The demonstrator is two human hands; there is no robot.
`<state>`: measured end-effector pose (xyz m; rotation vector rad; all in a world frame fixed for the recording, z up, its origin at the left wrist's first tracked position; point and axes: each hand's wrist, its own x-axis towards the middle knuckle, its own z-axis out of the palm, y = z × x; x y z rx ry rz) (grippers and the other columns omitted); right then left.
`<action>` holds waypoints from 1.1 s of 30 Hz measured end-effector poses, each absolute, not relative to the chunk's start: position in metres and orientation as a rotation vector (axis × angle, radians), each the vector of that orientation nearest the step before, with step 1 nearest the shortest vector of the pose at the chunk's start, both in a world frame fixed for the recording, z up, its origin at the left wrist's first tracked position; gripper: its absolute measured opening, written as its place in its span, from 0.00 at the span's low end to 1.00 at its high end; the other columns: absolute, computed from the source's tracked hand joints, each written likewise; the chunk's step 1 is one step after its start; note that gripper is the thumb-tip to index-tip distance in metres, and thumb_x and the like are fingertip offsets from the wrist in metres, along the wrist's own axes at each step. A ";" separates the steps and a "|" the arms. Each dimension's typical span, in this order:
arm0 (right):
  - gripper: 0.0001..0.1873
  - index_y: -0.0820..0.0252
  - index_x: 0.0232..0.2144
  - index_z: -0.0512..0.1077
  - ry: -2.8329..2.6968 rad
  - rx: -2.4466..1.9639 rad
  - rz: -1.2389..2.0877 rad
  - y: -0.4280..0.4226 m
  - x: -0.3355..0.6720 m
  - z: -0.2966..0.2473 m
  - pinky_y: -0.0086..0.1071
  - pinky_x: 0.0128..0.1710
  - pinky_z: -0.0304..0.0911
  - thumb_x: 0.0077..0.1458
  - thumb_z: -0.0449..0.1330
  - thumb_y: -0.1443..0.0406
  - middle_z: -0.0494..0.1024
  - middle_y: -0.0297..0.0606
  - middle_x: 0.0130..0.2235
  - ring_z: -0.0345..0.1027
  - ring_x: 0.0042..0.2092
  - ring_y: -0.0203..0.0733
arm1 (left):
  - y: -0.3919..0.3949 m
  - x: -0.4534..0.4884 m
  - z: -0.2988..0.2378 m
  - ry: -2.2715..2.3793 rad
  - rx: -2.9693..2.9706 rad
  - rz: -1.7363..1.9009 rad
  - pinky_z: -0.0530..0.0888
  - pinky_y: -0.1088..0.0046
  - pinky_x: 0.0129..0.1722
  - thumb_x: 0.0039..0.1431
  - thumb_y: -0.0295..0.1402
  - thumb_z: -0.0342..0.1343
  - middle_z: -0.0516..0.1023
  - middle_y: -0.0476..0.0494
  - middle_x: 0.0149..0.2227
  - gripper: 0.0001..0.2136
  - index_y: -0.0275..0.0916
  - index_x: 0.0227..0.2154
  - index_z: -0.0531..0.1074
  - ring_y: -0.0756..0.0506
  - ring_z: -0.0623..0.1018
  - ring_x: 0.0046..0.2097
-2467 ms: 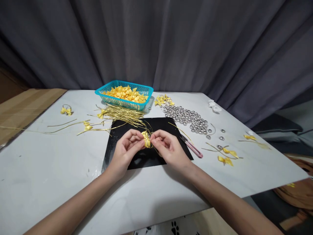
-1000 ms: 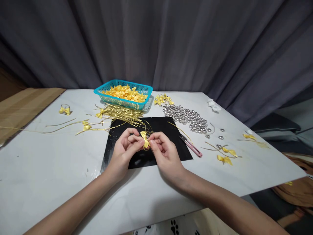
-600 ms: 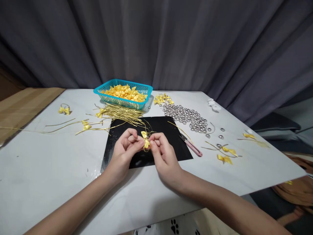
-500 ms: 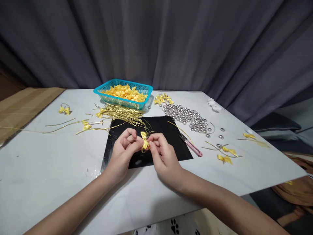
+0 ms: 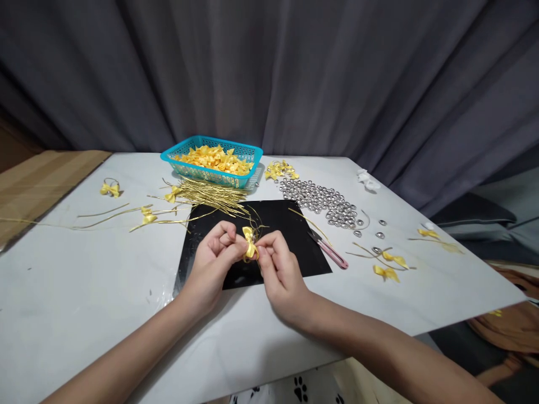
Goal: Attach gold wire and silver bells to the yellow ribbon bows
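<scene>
A yellow ribbon bow [image 5: 249, 241] stands upright between my two hands, above a black mat [image 5: 303, 264]. My left hand [image 5: 214, 258] is closed, its thumb and index finger pinching the bow from the left. Thin gold cord [image 5: 255, 245] runs at the bow, and my right hand [image 5: 281, 269] pinches it with thumb and fingertips on the bow's right side. Where the cord's ends lie inside the right fingers is hidden. Just behind the hands, thin gold strands spread over the mat.
A blue basket [image 5: 197, 168] of yellow bows stands at the back, with a bundle of gold cords [image 5: 214, 195] before it. Silver beads [image 5: 320, 199] are heaped to the right. Pink-handled snips [image 5: 332, 254] lie across the mat's right edge. Loose bows [image 5: 386, 272] are at right.
My right fingers have shifted slightly at the bow's right side, and the bow is turned a little. Both hands otherwise keep their place.
</scene>
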<state>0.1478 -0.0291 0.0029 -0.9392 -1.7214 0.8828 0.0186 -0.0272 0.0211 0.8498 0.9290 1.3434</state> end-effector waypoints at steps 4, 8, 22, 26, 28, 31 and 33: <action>0.05 0.56 0.33 0.56 -1.666 -0.936 0.921 -0.032 0.144 -0.004 0.26 0.22 0.49 0.62 0.43 0.65 0.55 0.27 0.22 0.52 0.22 0.32 | -0.028 0.020 0.021 0.910 0.830 1.332 0.66 0.81 0.28 0.46 0.27 0.59 0.69 0.55 0.20 0.11 0.40 0.26 0.59 0.54 0.69 0.26; 0.05 0.56 0.33 0.55 -1.646 -0.935 0.903 -0.033 0.142 -0.006 0.26 0.23 0.51 0.62 0.43 0.64 0.55 0.27 0.22 0.53 0.23 0.32 | -0.028 0.022 0.022 0.918 0.800 1.324 0.65 0.82 0.27 0.45 0.28 0.59 0.69 0.55 0.20 0.12 0.39 0.25 0.59 0.54 0.69 0.25; 0.06 0.56 0.34 0.55 -1.707 -0.877 0.677 -0.034 0.144 -0.007 0.25 0.23 0.52 0.59 0.44 0.71 0.64 0.31 0.27 0.58 0.24 0.30 | -0.031 0.022 0.021 0.808 0.845 1.312 0.68 0.82 0.29 0.48 0.26 0.59 0.71 0.56 0.20 0.12 0.39 0.25 0.58 0.55 0.70 0.25; 0.06 0.55 0.36 0.56 -1.758 -0.863 0.585 -0.033 0.146 -0.005 0.26 0.24 0.57 0.60 0.45 0.71 0.66 0.32 0.28 0.62 0.25 0.32 | -0.032 0.020 0.021 0.763 0.869 1.315 0.67 0.83 0.27 0.49 0.25 0.59 0.71 0.57 0.20 0.12 0.39 0.24 0.58 0.56 0.70 0.24; 0.05 0.55 0.37 0.56 -1.791 -0.858 0.572 -0.032 0.148 -0.005 0.26 0.25 0.59 0.60 0.45 0.71 0.67 0.33 0.28 0.64 0.26 0.33 | -0.033 0.020 0.021 0.746 0.878 1.314 0.67 0.84 0.27 0.50 0.25 0.59 0.71 0.57 0.20 0.12 0.39 0.24 0.58 0.56 0.70 0.24; 0.04 0.55 0.37 0.56 -1.803 -0.847 0.567 -0.029 0.149 -0.007 0.26 0.26 0.60 0.60 0.45 0.70 0.67 0.33 0.28 0.65 0.26 0.33 | -0.032 0.020 0.021 0.733 0.887 1.315 0.68 0.85 0.27 0.50 0.25 0.59 0.71 0.57 0.20 0.12 0.39 0.25 0.58 0.57 0.70 0.24; 0.04 0.56 0.38 0.56 -1.785 -0.819 0.584 -0.027 0.149 -0.007 0.26 0.26 0.60 0.60 0.45 0.70 0.68 0.33 0.28 0.65 0.27 0.33 | -0.030 0.020 0.021 0.736 0.899 1.319 0.68 0.85 0.27 0.51 0.25 0.59 0.71 0.57 0.21 0.12 0.39 0.25 0.59 0.57 0.70 0.24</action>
